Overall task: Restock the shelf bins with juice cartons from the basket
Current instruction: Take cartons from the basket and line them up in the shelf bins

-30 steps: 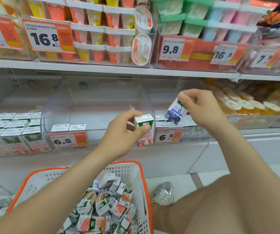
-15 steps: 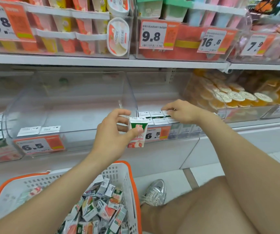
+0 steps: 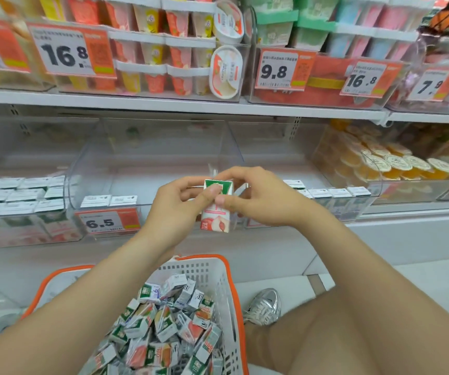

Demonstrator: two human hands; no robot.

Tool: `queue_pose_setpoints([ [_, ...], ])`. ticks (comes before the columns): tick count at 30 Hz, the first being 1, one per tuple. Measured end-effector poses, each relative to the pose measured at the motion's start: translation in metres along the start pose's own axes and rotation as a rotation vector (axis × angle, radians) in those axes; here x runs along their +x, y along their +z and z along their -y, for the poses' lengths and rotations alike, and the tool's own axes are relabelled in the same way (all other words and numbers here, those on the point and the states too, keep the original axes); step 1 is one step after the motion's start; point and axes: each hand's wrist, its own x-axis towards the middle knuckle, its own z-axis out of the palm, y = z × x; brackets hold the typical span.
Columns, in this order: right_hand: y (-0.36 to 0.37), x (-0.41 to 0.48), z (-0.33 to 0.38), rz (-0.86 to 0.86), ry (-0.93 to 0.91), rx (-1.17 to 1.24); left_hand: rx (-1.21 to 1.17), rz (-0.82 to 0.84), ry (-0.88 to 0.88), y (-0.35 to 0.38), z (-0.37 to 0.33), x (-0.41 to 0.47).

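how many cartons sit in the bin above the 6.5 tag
2: left carton and right carton, side by side at the bin's front left; left hand and right hand may hide more.

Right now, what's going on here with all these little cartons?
A person is restocking a shop shelf. The left hand and right hand together hold one green-and-peach juice carton upright in front of the clear shelf bin, which shows only a couple of cartons. Below, the orange-rimmed basket is piled with more cartons.
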Motion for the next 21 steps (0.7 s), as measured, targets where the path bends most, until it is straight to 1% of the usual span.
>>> queue_pose_setpoints([
  [3, 0.014, 0.008, 0.012, 0.024, 0.006, 0.205, -0.017, 0.024, -0.013, -0.028, -0.008, -0.007],
  [6, 0.03, 0.015, 0.031, 0.028, 0.035, 0.408, 0.117, 0.092, 0.02, -0.063, -0.02, -0.016],
  [9, 0.05, 0.027, 0.054, 0.013, 0.043, 0.511, 0.248, 0.144, 0.017, -0.097, -0.032, -0.026],
  [12, 0.071, 0.043, 0.079, -0.057, 0.018, 0.533, 0.271, 0.14, 0.036, -0.129, -0.042, -0.033],
  [15, 0.093, 0.061, 0.104, -0.118, -0.087, 0.46, 0.313, 0.07, 0.081, -0.165, -0.05, -0.035],
  [17, 0.108, 0.073, 0.121, -0.244, -0.182, 0.434, 0.355, 0.02, 0.144, -0.187, -0.054, -0.035],
  [19, 0.123, 0.086, 0.142, -0.35, -0.273, 0.437, 0.453, -0.097, 0.224, -0.213, -0.055, -0.032],
  [21, 0.14, 0.1, 0.166, -0.375, -0.348, 0.408, 0.606, -0.266, 0.243, -0.245, -0.05, -0.025],
])
